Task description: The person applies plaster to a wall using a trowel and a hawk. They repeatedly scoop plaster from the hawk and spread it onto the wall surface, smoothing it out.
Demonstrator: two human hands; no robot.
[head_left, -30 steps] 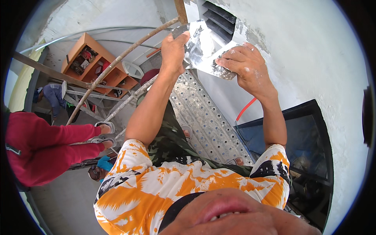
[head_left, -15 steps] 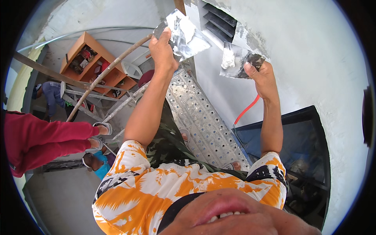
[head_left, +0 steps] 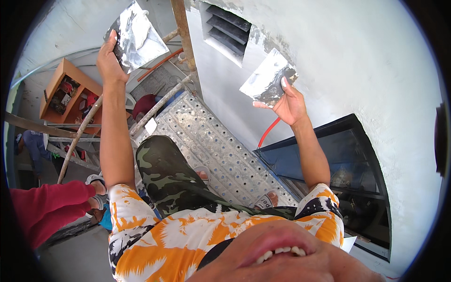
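The left hand (head_left: 112,63) is closed on the edge of a large metal plate (head_left: 143,40), thumb over its paste-smeared face; the right hand (head_left: 290,104) pinches a smaller metal plate (head_left: 265,77) near the wall (head_left: 371,70), thumb on top. Between the two plates stands a rusty scaffold pole (head_left: 183,40), with a dark louvred vent (head_left: 228,29) just beside it. Below the right hand, a red tube (head_left: 268,133) runs toward a black-framed window (head_left: 347,160). A perforated platform (head_left: 218,141) lies underfoot; leftward, beyond slanting scaffold bars (head_left: 81,136), are an orange shelf unit (head_left: 75,87) and someone's red trousers (head_left: 54,207).
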